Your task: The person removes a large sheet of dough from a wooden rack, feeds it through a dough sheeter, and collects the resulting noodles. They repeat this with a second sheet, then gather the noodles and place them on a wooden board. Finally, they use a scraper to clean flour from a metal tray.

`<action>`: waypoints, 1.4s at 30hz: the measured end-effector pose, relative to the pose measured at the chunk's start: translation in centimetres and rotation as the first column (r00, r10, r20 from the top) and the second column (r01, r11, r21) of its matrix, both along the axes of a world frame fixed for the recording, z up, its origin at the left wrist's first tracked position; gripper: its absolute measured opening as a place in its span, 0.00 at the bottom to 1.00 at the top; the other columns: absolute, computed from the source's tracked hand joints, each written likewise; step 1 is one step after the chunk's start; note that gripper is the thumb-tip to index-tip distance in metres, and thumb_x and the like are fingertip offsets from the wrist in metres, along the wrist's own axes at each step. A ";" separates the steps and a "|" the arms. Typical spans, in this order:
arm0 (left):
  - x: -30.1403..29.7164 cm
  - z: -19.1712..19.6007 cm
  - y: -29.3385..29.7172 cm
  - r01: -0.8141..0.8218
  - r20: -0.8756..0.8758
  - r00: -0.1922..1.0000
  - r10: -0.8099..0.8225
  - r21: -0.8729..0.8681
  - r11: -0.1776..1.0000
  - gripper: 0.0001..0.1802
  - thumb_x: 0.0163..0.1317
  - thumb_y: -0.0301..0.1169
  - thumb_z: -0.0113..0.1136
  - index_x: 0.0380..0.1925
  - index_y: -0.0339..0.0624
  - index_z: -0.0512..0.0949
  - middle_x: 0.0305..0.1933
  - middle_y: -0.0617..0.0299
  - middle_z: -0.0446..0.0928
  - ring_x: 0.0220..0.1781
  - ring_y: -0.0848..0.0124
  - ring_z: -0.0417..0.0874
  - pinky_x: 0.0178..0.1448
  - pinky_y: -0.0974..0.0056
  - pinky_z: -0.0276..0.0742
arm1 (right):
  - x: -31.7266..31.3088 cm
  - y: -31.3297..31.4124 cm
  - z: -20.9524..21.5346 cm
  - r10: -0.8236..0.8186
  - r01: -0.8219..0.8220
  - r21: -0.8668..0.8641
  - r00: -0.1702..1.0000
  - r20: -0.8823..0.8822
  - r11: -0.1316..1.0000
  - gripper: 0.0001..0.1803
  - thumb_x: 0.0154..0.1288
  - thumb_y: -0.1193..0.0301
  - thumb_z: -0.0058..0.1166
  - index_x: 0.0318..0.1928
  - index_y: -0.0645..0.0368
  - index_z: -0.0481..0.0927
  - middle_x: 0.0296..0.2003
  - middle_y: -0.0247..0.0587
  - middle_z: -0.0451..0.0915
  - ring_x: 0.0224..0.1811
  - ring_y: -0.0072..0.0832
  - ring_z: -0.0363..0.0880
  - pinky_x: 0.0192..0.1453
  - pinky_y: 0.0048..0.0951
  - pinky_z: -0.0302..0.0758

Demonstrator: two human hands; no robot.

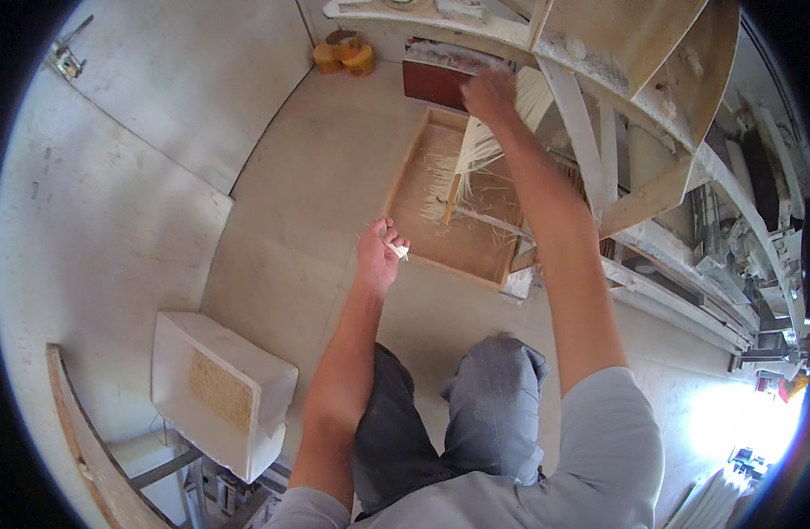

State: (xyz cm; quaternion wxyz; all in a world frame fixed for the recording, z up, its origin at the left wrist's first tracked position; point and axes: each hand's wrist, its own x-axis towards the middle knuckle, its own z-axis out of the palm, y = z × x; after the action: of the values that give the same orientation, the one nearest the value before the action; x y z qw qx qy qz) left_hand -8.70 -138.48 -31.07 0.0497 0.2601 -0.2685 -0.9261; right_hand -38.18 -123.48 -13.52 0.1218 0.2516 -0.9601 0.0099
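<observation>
My left hand (380,257) is closed beside the near left corner of a shallow wooden tray (475,251). A small white piece (398,251), its kind too small to tell, sticks out of that fist. Reaching far forward, my right hand (490,93) is blurred by motion at the upper end of pale noodle strands (475,152). Whether its fingers hold any strands cannot be made out. The strands hang in a long bundle over the tray, their ragged lower ends near a thin wooden stick (453,196). Short broken bits lie scattered on the tray's bottom.
A large flour-dusted wooden and metal machine frame (590,132) rises on the right. Beyond the tray sits a dark red box (431,84), with yellow rolls (359,60) near the far wall. A white bin (178,357) with tan contents stands at the lower left.
</observation>
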 end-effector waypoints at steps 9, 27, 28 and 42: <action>1.4 11.0 0.1 -0.023 -0.386 0.919 0.085 0.164 0.986 0.07 0.74 0.34 0.54 0.38 0.43 0.75 0.22 0.70 0.63 0.29 0.71 0.71 0.51 0.57 0.75 | 21.7 1.0 -7.4 0.654 -0.288 -0.784 0.732 0.191 0.550 0.29 0.68 0.63 0.65 0.64 0.63 0.74 0.56 0.56 0.80 0.61 0.46 0.80 0.61 0.43 0.78; -12.3 12.4 1.0 0.141 -0.546 0.833 0.092 0.370 0.918 0.13 0.78 0.32 0.46 0.37 0.37 0.76 0.25 0.59 0.73 0.30 0.62 0.75 0.55 0.49 0.76 | 12.6 11.6 -2.6 -0.008 0.063 -0.380 0.989 0.146 0.923 0.21 0.62 0.78 0.56 0.57 0.61 0.82 0.44 0.59 0.84 0.53 0.55 0.82 0.58 0.48 0.79; -12.8 9.5 1.3 0.155 -0.538 0.839 0.084 0.383 0.911 0.14 0.78 0.34 0.46 0.38 0.36 0.76 0.26 0.58 0.75 0.31 0.61 0.77 0.57 0.48 0.77 | 12.4 11.9 -3.7 -0.028 0.023 -0.297 1.000 -0.012 0.954 0.22 0.60 0.79 0.56 0.57 0.61 0.82 0.44 0.62 0.84 0.53 0.59 0.81 0.58 0.50 0.78; 2.4 1.8 -1.2 0.157 0.142 0.983 -0.120 -0.294 0.943 0.27 0.78 0.45 0.46 0.64 0.32 0.72 0.60 0.46 0.82 0.60 0.57 0.83 0.65 0.55 0.76 | 8.5 -0.1 0.6 -0.044 -0.023 -0.791 0.997 -0.063 0.612 0.64 0.58 0.46 0.73 0.77 0.75 0.49 0.77 0.72 0.54 0.80 0.59 0.53 0.84 0.43 0.51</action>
State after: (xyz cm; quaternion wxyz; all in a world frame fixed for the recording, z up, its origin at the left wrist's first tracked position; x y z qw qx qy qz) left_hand -6.32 -139.69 -29.25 0.0073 0.2860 -0.4282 -0.8572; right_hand -29.65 -123.58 -12.91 0.2566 0.1665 -0.8536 0.4216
